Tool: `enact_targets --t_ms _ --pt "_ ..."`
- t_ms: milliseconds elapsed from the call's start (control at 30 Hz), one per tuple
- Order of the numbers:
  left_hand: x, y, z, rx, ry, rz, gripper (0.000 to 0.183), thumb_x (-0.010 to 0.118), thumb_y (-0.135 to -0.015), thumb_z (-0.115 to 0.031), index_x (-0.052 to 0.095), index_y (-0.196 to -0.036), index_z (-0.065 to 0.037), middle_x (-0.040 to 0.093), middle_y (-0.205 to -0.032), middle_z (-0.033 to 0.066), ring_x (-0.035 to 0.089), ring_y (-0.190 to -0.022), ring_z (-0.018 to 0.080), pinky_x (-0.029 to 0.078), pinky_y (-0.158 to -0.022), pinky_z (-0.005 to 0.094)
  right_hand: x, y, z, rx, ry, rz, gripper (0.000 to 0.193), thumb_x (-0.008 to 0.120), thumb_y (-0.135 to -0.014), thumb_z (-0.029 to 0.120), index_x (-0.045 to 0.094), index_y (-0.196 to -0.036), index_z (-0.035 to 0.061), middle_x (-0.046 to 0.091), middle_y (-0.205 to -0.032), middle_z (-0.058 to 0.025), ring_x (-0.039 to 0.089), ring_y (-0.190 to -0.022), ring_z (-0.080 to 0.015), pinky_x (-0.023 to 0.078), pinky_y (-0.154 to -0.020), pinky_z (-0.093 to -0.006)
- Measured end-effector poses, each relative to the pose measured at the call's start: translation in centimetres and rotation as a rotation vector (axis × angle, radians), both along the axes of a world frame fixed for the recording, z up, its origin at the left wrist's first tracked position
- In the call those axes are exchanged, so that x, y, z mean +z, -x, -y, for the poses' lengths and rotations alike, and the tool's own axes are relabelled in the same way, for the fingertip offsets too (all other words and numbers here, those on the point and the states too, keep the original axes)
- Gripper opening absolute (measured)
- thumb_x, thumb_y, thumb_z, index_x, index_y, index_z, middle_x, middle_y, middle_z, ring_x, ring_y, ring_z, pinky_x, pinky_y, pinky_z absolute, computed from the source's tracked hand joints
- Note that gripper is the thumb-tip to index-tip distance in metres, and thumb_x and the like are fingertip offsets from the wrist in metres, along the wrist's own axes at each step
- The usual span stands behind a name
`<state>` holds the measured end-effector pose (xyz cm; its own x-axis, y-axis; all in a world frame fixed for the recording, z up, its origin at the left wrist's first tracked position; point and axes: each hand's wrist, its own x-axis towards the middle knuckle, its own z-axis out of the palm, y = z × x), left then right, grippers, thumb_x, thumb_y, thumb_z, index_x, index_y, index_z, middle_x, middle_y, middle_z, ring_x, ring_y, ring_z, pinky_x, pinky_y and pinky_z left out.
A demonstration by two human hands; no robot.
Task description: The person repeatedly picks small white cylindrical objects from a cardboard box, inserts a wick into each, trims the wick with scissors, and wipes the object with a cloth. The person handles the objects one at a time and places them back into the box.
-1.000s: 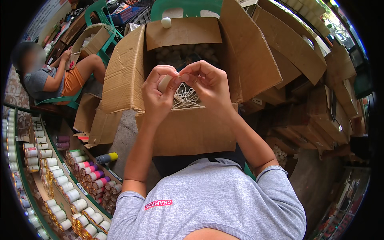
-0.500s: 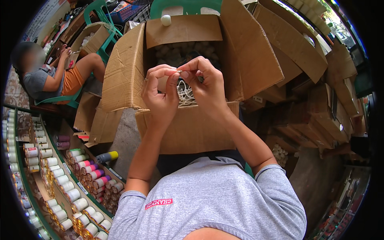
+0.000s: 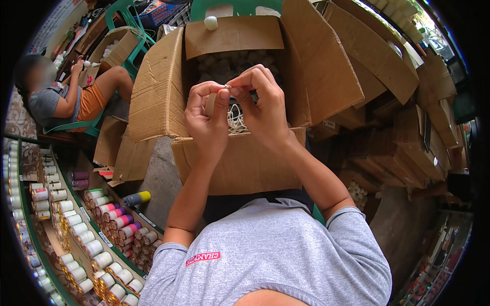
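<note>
Above an opened cardboard box point(image 3: 240, 168), my left hand point(image 3: 209, 117) and my right hand point(image 3: 268, 109) meet fingertip to fingertip. Each pinches with thumb and forefinger at one tiny pale piece point(image 3: 227, 86), too small to name. Below and between the hands hangs or lies a loose tangle of white cord point(image 3: 236, 121); whether it joins the pinched piece I cannot tell. Deeper in the box are several short white candle-like pieces point(image 3: 219, 60), partly shaded and partly hidden by my hands. A single white cylinder point(image 3: 211, 23) sits at the top of the far flap.
A green chair point(image 3: 240, 7) stands behind the box. At left, a seated person point(image 3: 61, 102) handles something white. Shelves of white jar candles point(image 3: 94, 249) and a pink-and-purple group point(image 3: 122, 222) curve along the lower left. Stacked cardboard boxes point(image 3: 408, 143) crowd the right.
My hands stay pinched together, with the right fingers shifted slightly upward and the pinched piece showing a little more. The seated person's hands have moved slightly.
</note>
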<state>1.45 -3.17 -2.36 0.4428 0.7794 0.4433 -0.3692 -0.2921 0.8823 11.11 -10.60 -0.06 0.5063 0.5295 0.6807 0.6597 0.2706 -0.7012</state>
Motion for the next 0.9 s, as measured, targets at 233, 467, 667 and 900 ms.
enact_targets --t_ms 233,467,667,900 --pt "1.0 0.7 -0.3 -0.157 0.157 -0.062 0.016 0.06 -0.098 -0.02 0.059 -0.1 -0.005 0.057 -0.09 0.0002 0.052 -0.066 0.0054 0.043 -0.055 0.0195 0.2 -1.4 0.3 -0.129 0.092 0.453 0.02 0.07 -0.073 0.003 0.059 -0.087 0.01 0.057 -0.085 -0.0038 0.056 -0.082 -0.0244 0.042 -0.07 -0.0358" --pt "1.3 0.7 -0.6 -0.434 0.424 0.012 0.02 0.049 -0.102 -0.025 0.054 -0.098 -0.006 0.055 -0.094 0.0016 0.055 -0.064 0.0074 0.046 -0.05 0.0223 0.2 -1.9 0.4 -0.098 0.104 0.346 0.019 0.065 -0.075 -0.002 0.055 -0.088 0.0073 0.055 -0.086 -0.0075 0.057 -0.082 -0.0271 0.043 -0.07 -0.0376" --pt "2.0 0.4 -0.3 -0.369 0.411 -0.025 0.024 0.048 -0.102 -0.031 0.054 -0.101 -0.007 0.054 -0.089 0.0018 0.053 -0.06 0.0082 0.046 -0.049 0.0226 0.0 -2.3 0.7 -0.069 0.119 0.303 0.021 0.062 -0.074 -0.006 0.053 -0.088 0.0066 0.053 -0.086 -0.0089 0.056 -0.081 -0.0285 0.044 -0.07 -0.0387" --pt "1.8 0.9 -1.3 -0.298 0.119 -0.305 0.018 0.057 -0.098 -0.024 0.058 -0.091 -0.008 0.054 -0.076 -0.0013 0.054 -0.061 0.0035 0.045 -0.045 0.0204 0.2 -2.5 1.0 -0.125 0.199 0.549 0.026 0.066 -0.066 -0.003 0.054 -0.086 0.0094 0.053 -0.089 -0.0048 0.057 -0.086 -0.0245 0.043 -0.07 -0.0365"
